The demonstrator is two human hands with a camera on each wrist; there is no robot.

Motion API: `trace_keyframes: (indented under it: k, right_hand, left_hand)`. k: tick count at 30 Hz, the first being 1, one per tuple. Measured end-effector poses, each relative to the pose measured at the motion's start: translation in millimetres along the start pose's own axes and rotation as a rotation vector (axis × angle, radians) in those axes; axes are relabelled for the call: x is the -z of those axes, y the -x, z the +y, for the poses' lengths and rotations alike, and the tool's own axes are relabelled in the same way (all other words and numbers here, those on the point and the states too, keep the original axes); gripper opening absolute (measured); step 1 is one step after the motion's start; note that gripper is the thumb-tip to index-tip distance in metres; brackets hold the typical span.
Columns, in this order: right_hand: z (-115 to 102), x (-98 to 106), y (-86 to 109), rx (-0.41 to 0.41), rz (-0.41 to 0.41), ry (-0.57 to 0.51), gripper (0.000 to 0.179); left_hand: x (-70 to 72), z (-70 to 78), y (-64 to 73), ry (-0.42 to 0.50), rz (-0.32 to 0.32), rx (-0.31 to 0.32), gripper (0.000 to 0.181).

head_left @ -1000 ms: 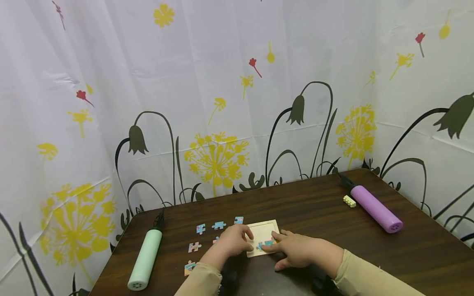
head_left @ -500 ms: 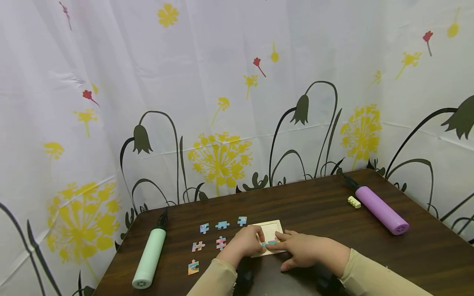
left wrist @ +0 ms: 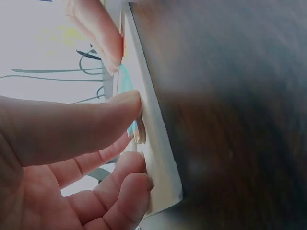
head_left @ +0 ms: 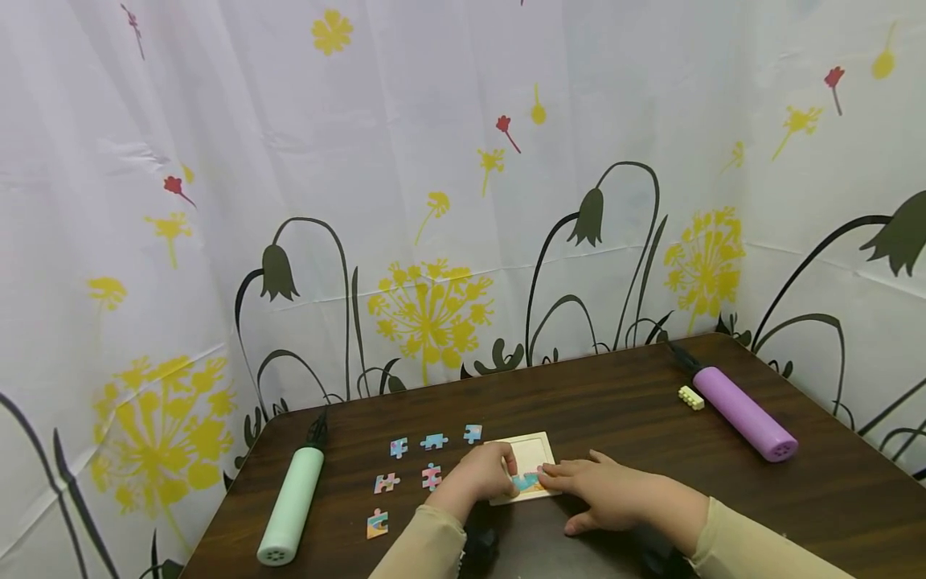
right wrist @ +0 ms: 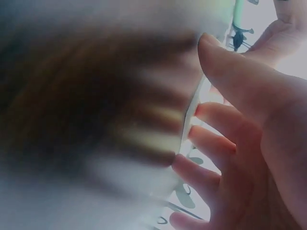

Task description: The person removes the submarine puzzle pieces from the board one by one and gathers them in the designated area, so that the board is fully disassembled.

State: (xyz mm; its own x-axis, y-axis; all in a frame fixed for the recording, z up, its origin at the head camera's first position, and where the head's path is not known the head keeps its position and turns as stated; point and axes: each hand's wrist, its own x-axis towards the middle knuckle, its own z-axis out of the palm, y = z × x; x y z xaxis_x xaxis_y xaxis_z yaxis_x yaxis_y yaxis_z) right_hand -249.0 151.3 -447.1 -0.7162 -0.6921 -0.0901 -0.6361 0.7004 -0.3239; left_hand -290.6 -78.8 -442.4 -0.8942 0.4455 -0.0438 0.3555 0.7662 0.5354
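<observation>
In the head view a pale wooden puzzle tray [head_left: 528, 452] lies on the table, with blue and orange jigsaw pieces [head_left: 526, 482] in its near part. My left hand [head_left: 479, 474] reaches over the tray's left side. In the left wrist view its thumb and curled fingers pinch a jigsaw piece [left wrist: 139, 130] near the tray's edge; the hand partly hides it. My right hand [head_left: 615, 490] lies at the right rim, fingers stretched out, index fingertip by the pieces. Its fingertips are right at the tray's edge in the right wrist view.
Several loose jigsaw pieces [head_left: 387, 482] lie left of the tray. A mint-green hand pump [head_left: 292, 507] stands out at the table's left, a purple one [head_left: 745, 414] at the right. Near the purple pump is a small pale-yellow toy block [head_left: 691, 398]. A flower-print curtain [head_left: 434, 161] hangs behind.
My right fingers have slid rightward off the pieces toward the tray's right rim. My left hand has moved right over the tray, uncovering a pink piece on the table. The view has shifted slightly.
</observation>
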Motion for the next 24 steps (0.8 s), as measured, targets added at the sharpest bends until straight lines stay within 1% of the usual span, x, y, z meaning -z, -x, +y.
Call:
trace_keyframes:
  k: [5, 10, 12, 15, 17, 19, 22, 24]
  right_hand:
    - [1, 4, 2.7, 0.012, -0.01, -0.014, 0.07]
    - [-1, 7, 1.7, 0.018, -0.026, -0.018, 0.069]
    - [-1, 7, 1.9, 0.008, -0.031, -0.026, 0.069]
    - [-2, 7, 2.9, -0.006, -0.034, -0.037, 0.069]
    - [-2, 7, 3.4, -0.007, -0.032, -0.038, 0.068]
    - [-2, 7, 3.7, -0.005, -0.03, -0.036, 0.068]
    - [-1, 6, 3.5, 0.001, -0.028, -0.033, 0.069]
    - [0, 5, 3.2, 0.004, -0.027, -0.03, 0.069]
  left_hand:
    - [-2.7, 1.8, 0.0, 0.019, 0.0, 0.017, 0.023]
    - [-4.1, 1.4, 1.2, 0.061, 0.02, 0.037, 0.026]
    - [-4.3, 0.5, 1.2, 0.088, 0.032, 0.027, 0.026]
    - [-3.5, -3.0, 0.4, 0.158, 0.039, -0.009, 0.023]
    - [0.5, -5.2, 1.0, 0.212, 0.041, -0.036, 0.02]
    - [7.5, -8.1, 2.7, 0.246, 0.046, -0.055, 0.017]
    - [22.9, -13.9, 8.9, 0.266, 0.061, -0.058, 0.015]
    - [34.0, -19.9, 14.7, 0.256, 0.071, -0.055, 0.013]
